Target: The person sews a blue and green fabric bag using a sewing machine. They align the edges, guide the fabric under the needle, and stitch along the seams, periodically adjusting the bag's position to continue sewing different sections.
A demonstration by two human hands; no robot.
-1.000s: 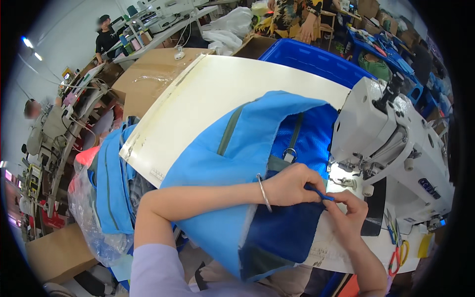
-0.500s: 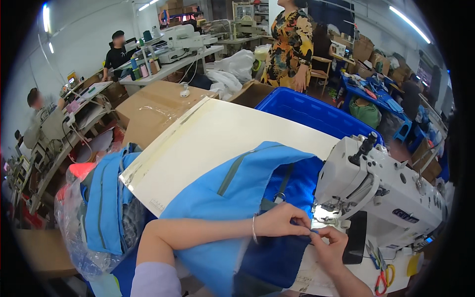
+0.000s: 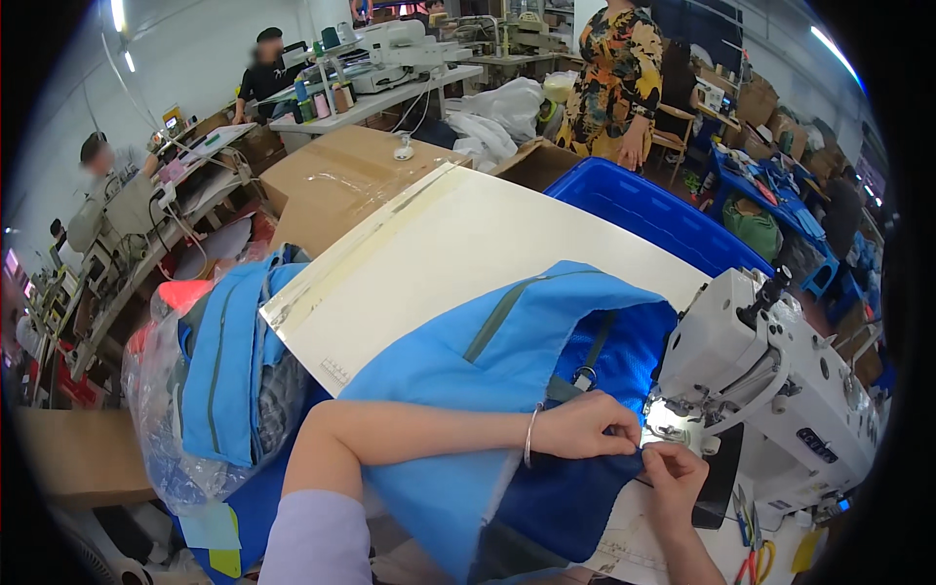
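A large blue fabric piece (image 3: 444,356), with a dark grey strip sewn along it and a navy section (image 3: 556,507), drapes over the white sewing table (image 3: 458,234) and down its front. My left hand (image 3: 588,427) pinches the fabric edge close to the needle area of the white sewing machine (image 3: 780,390). Beside it, my right hand (image 3: 673,478) has thumb and finger closed on the same edge. The two sets of fingertips nearly touch. A metal ring (image 3: 584,377) on a grey strap lies just beyond my left hand. The machine's lamp lights the needle area.
Scissors (image 3: 753,546) lie at the right of the table. Left of it, folded blue pieces (image 3: 222,375) rest on a clear plastic bag (image 3: 151,429). A blue crate (image 3: 643,214) and cardboard box (image 3: 341,175) stand behind. A person in a floral dress (image 3: 611,83) stands beyond the crate.
The whole view has shifted, so the scene sits farther right. Both hands keep their pinch on the fabric edge near the needle area, with little change in their grip.
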